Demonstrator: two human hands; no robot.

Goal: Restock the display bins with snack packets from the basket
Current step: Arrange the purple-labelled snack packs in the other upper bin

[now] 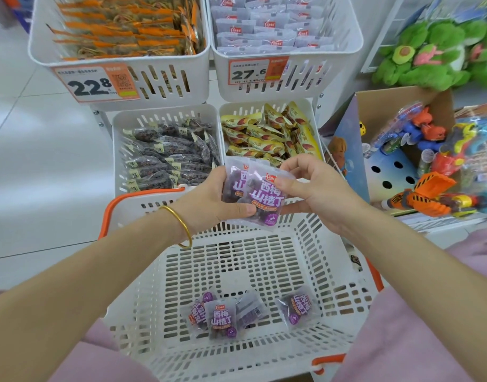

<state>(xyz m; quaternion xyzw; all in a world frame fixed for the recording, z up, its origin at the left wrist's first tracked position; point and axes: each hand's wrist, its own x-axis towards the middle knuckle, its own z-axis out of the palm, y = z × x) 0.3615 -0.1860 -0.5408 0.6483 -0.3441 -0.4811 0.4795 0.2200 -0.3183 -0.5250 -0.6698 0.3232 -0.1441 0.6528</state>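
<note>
Left hand and right hand pinch packets above the basket; leftovers at 6 o'clock await binning.

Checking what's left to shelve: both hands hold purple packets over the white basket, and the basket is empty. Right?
Not quite: the basket is not empty. In the head view, four loose packets lie on its floor. The rest stands: the left hand and right hand grip the held packets over it.
</note>
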